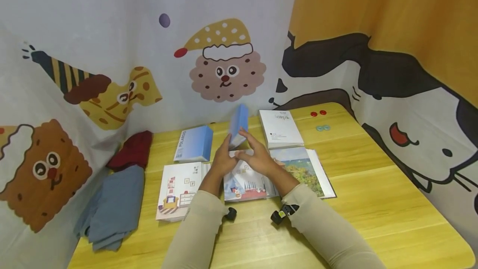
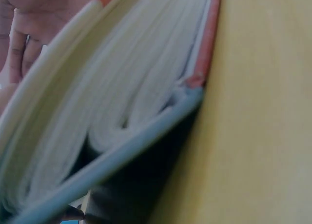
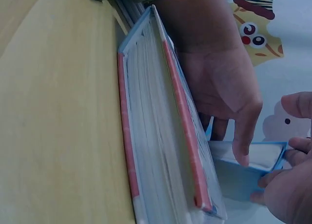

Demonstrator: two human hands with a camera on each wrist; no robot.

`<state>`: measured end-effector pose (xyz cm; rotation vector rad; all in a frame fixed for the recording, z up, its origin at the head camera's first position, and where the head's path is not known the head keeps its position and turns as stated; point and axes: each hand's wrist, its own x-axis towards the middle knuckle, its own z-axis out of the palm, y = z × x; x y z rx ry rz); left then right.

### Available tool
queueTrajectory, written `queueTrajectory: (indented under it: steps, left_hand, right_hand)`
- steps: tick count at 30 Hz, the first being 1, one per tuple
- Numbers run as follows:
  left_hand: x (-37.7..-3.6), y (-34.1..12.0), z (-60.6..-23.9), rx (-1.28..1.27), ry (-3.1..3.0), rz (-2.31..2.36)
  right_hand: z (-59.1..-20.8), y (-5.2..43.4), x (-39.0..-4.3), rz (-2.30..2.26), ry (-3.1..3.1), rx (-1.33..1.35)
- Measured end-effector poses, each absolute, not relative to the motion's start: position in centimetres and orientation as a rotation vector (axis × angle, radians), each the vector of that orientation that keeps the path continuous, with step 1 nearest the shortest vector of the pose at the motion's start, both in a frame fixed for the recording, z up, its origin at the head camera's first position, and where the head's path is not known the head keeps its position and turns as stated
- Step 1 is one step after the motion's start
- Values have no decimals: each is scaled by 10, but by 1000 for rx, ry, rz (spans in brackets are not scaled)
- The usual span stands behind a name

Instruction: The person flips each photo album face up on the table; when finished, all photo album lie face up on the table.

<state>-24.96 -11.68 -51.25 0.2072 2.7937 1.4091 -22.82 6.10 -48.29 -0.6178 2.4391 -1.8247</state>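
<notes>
Both hands hold a blue photo album (image 1: 239,124) upright near the back of the table. My left hand (image 1: 223,162) grips its left side, and my right hand (image 1: 259,157) grips the right side. In the right wrist view, the left hand's thumb lies at the near end of the blue album (image 3: 246,153), while the right hand (image 3: 290,187) touches its other side. Under the hands lies an illustrated album (image 1: 246,186); its thick page edges (image 2: 141,63) fill much of the left wrist view.
A blue album lettered POLAROID (image 1: 192,144) and a room-illustrated album (image 1: 181,190) lie left. White (image 1: 281,128) and landscape-covered (image 1: 302,169) albums lie right. Red discs (image 1: 318,113) and green discs (image 1: 323,128) are at back right; grey cloth (image 1: 115,206) and dark red cloth (image 1: 132,150) at left.
</notes>
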Motion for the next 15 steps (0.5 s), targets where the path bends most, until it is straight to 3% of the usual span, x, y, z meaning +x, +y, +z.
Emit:
queueTrajectory:
  steps: [15]
  left_hand:
    - [-249, -110, -507, 467, 2692, 1884]
  right_hand:
    - [-486, 55, -226, -1886, 2325, -608]
